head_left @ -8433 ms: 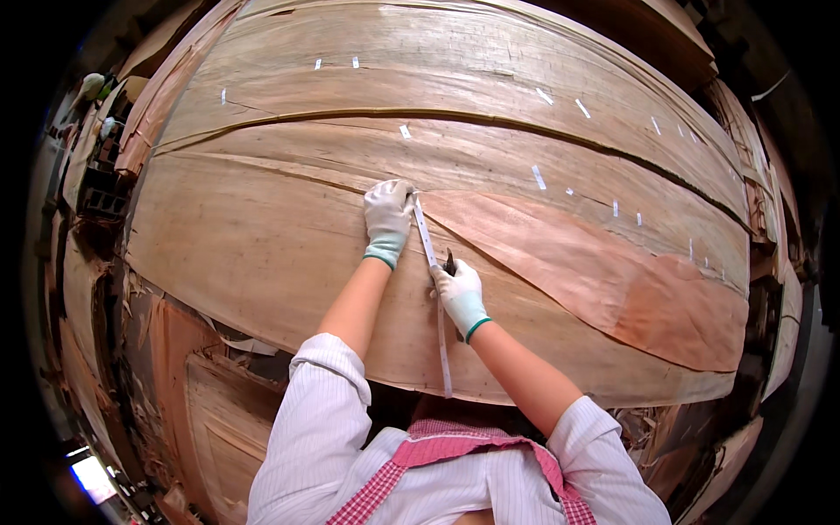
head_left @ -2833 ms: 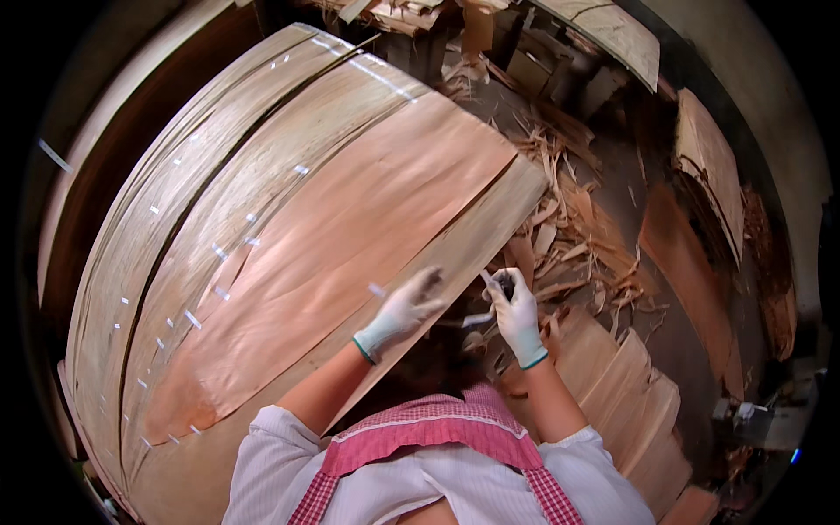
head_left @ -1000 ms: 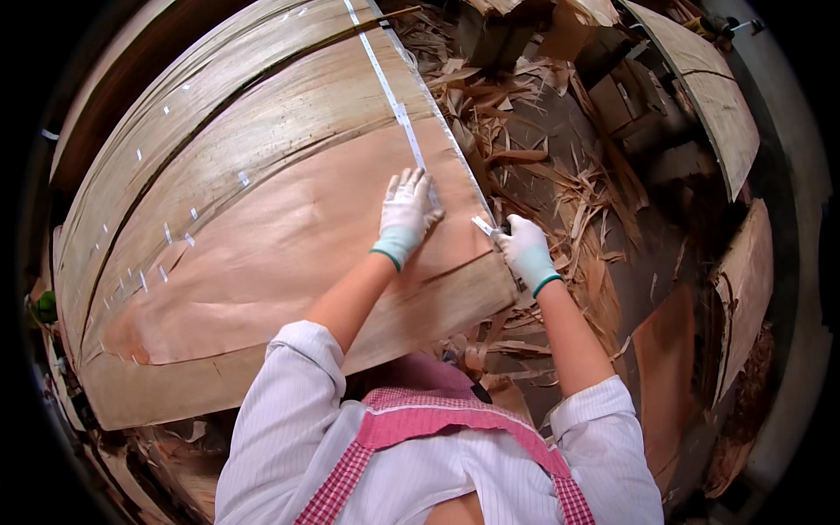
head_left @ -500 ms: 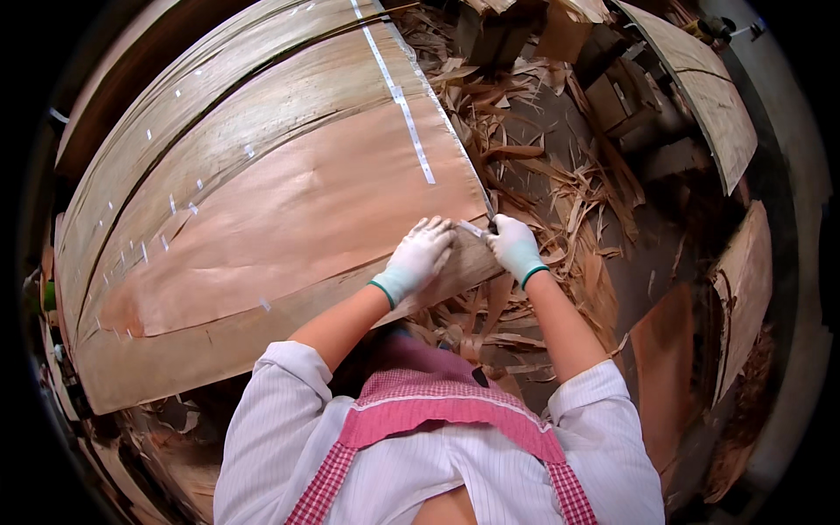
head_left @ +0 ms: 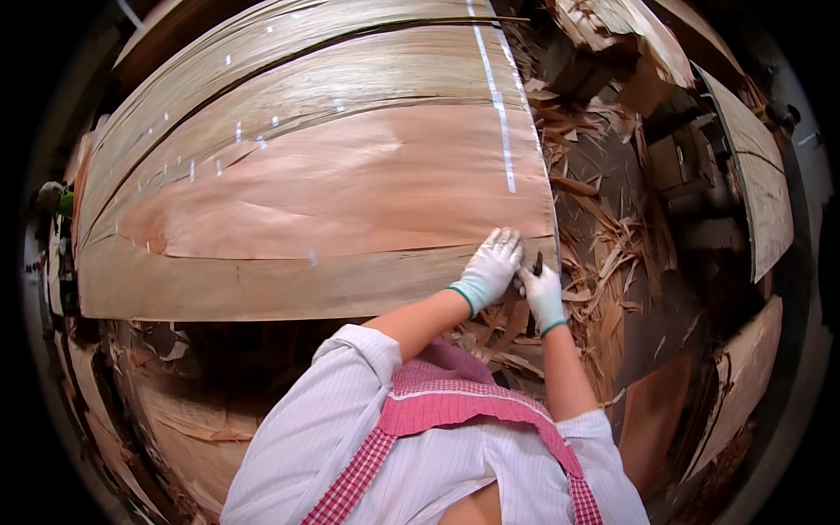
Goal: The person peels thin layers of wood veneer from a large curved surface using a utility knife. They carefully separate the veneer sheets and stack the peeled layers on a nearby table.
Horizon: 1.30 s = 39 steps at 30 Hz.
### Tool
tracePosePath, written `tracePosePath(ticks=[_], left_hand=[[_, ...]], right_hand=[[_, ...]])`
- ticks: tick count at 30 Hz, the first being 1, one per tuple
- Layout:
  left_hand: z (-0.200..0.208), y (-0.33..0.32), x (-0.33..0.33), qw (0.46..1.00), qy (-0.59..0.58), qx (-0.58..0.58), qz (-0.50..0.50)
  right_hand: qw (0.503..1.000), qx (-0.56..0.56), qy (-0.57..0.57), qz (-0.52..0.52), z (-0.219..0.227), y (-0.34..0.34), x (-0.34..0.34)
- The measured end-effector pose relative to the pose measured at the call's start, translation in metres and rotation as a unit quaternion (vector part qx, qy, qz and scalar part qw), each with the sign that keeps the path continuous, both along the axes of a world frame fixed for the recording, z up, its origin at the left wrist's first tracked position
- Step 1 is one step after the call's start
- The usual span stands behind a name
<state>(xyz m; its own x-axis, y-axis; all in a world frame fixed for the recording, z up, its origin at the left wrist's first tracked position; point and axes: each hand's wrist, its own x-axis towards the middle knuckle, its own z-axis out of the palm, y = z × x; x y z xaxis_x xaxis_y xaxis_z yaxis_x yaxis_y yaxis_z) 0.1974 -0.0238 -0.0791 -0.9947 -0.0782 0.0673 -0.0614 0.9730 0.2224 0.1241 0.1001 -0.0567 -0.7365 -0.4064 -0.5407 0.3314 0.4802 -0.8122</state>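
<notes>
- Head view. Pinkish veneer piece [head_left: 367, 206]: lying flat on the pale veneer sheet [head_left: 262, 287], short of its near edge.
- Left hand [head_left: 492, 269], gloved: palm down, fingers outstretched, at the sheet's near right corner, fingertips by the pinkish piece's lower edge.
- Right hand [head_left: 543, 296], gloved: closed round a dark tool [head_left: 538, 262], just beside the left.
- White tape line [head_left: 501, 122]: near the sheet's right edge, ending above the hands.
- Step in hand, as judged: pressing the corner seam, perhaps over tape; anything beneath the palm is hidden.
- Next move, as judged: calls for flat, even pressure, tool tip clear of the veneer.
- Against half a second ago: near edge more level in view; hands closer together; white strip between them no longer visible.
</notes>
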Motion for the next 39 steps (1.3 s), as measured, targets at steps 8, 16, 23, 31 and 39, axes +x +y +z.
tracePosePath(ticks=[8, 16, 23, 31, 39], left_hand=[[0.01, -0.057, 0.08, 0.953, 0.181, 0.063, 0.235], [-0.013, -0.029, 0.079, 0.988, 0.054, 0.047, 0.136], [0.026, -0.051, 0.087, 0.973, 0.017, 0.153, 0.175], [-0.003, -0.18, 0.299, 0.729, 0.275, 0.114, 0.616], [-0.031, -0.247, 0.434, 0.674, 0.096, -0.035, 0.732]], right_hand=[[0.975, -0.038, 0.068, 0.21, 0.027, -0.08, 0.021], [0.966, 0.046, 0.16, 0.199, -0.001, -0.072, 0.032], [0.986, -0.081, 0.07, 0.129, 0.018, -0.029, 0.059], [0.969, -0.033, 0.129, 0.209, 0.053, -0.04, 0.045], [0.806, -0.108, 0.189, 0.55, 0.063, -0.295, 0.166]])
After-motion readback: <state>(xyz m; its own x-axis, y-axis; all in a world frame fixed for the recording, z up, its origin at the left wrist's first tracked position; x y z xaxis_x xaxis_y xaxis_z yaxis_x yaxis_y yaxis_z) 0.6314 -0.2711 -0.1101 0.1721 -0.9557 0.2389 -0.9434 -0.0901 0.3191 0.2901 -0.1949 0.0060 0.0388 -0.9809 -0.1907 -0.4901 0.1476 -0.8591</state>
